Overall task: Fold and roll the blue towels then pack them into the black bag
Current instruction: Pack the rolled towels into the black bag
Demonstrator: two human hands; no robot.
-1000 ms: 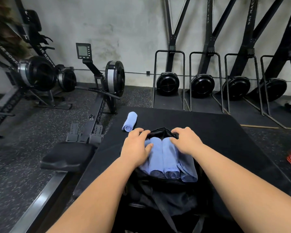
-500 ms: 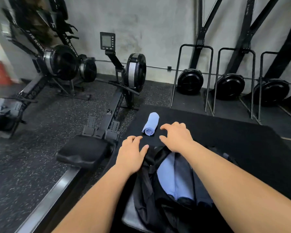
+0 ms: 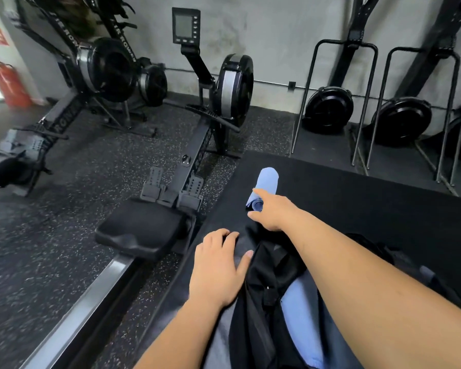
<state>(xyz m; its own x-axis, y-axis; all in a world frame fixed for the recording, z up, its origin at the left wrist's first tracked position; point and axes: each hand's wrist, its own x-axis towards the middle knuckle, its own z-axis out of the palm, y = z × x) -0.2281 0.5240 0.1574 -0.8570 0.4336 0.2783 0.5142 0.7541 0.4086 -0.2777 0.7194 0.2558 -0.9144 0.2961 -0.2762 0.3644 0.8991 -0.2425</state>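
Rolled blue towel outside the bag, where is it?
Head view, middle: the rolled towel lies on the black mat, by the right hand, beyond the black bag.

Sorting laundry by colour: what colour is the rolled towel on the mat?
The rolled towel is light blue; the head view shows it best.

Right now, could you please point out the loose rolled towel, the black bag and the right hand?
rolled towel (image 3: 268, 179): head view, middle of the roll's side.
black bag (image 3: 269, 265): head view, dark fabric by its opening.
right hand (image 3: 276, 213): head view, back of the hand.
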